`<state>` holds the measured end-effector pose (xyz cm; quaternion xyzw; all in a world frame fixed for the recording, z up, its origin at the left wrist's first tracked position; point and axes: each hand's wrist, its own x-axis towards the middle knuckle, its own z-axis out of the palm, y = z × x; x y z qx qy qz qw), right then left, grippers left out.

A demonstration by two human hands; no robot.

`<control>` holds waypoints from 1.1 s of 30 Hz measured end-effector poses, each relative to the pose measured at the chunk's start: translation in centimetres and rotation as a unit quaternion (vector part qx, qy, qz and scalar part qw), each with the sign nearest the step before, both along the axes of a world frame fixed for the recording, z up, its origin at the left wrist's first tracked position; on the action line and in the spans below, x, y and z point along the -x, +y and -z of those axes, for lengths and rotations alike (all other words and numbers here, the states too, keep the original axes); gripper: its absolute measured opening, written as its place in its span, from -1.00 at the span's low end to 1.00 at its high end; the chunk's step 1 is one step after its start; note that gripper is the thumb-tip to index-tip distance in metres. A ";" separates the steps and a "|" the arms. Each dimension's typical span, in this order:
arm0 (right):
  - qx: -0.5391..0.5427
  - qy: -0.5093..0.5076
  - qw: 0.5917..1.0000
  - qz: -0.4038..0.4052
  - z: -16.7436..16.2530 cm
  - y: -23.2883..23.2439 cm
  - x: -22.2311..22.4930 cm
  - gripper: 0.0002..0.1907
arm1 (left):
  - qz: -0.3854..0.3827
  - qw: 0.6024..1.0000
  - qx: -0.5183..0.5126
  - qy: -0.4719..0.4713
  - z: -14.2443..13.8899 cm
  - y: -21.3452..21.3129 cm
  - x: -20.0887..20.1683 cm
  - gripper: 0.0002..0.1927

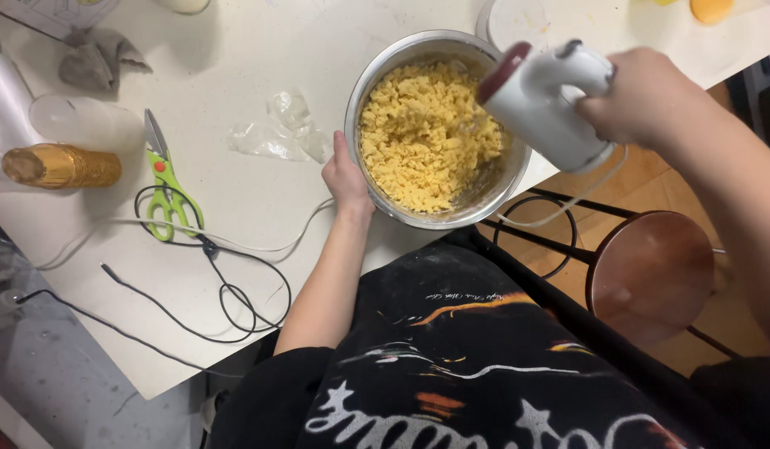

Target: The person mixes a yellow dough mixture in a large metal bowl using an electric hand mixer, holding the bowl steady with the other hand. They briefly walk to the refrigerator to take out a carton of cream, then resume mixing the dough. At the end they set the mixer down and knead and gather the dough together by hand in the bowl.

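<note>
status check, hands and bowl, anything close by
Left hand steadies steel bowl. Right hand grips white mixer over yellow crumbly dough. Plastic wrap beside bowl.

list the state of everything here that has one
bowl: upright, filled with crumbly yellow mix
mixer: tilted, beaters down in the mix
left hand: against the bowl's side
right hand: gripping the mixer handle
scissors: closed, lying flat
gold bottle: on its side
plastic wrap: crumpled
cloth: crumpled
black cable: loose, looped
stool: upright, seat bare
</note>
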<state>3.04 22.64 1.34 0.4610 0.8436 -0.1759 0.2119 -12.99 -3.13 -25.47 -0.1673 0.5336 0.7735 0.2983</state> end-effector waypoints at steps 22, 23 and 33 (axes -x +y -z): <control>-0.036 0.185 0.980 -0.058 2.7 -2.5 5.5 -0.82 | 0.071 0.994 -0.064 -0.051 -0.7 -0.4 1.4 -0.35; -0.037 0.185 0.981 -0.054 2.7 -2.1 5.0 -0.83 | 0.066 0.995 -0.060 -0.045 -0.7 -0.3 1.3 -0.35; -0.056 0.034 0.997 -0.036 0.6 -1.0 -3.7 -0.77 | 0.018 0.990 -0.118 -0.069 -2.0 -1.3 0.0 -0.41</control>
